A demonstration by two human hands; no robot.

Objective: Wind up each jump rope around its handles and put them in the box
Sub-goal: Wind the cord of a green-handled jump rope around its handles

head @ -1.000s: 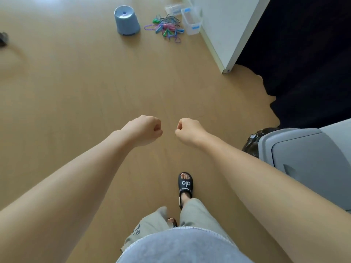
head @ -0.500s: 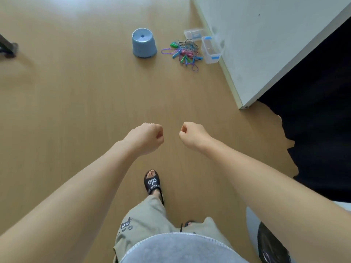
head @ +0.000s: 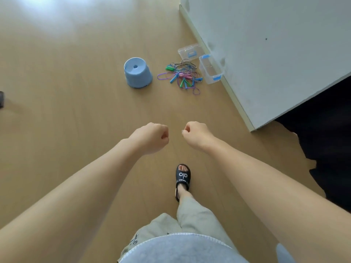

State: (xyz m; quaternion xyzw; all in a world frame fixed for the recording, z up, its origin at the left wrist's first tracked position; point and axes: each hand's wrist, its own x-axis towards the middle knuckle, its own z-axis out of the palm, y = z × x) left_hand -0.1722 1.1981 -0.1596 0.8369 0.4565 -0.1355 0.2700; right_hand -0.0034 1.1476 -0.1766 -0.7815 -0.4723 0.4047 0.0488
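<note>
A tangled heap of jump ropes [head: 182, 76] with green, blue and pink handles lies on the wooden floor ahead of me. Just to its right, against the white wall, stands a clear plastic box [head: 209, 69] with blue clips. The box's clear lid [head: 189, 51] lies flat behind the heap. My left hand [head: 152, 136] and my right hand [head: 195, 134] are held out in front of me as fists, close together, holding nothing. Both hands are well short of the ropes.
An upturned light-blue plastic stool [head: 137, 74] stands left of the ropes. A white wall panel [head: 266, 54] runs along the right, with a dark area beyond it. My sandalled foot [head: 182, 177] is on the floor below my hands. A dark object [head: 1, 99] sits at the left edge.
I have walked forward: ropes, box and stool are closer and lower in view. The grey bin at right has dropped out of view. Both fists stay clenched.
</note>
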